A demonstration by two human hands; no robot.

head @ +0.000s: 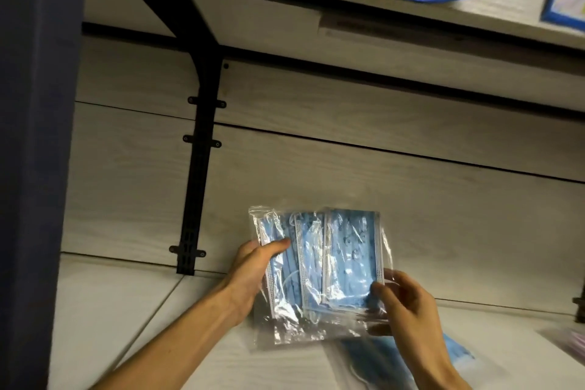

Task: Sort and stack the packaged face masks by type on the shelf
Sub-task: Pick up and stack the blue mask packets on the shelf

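Fingers (275, 245) of the left hand (253, 269) and right hand (402, 301) are pinching a fan of blue mask packets (319, 263) between them, hovering over the shelf (133, 310). Beneath the right hand, a blue stack (456, 355) is lying; squaring and laying them there seems next.
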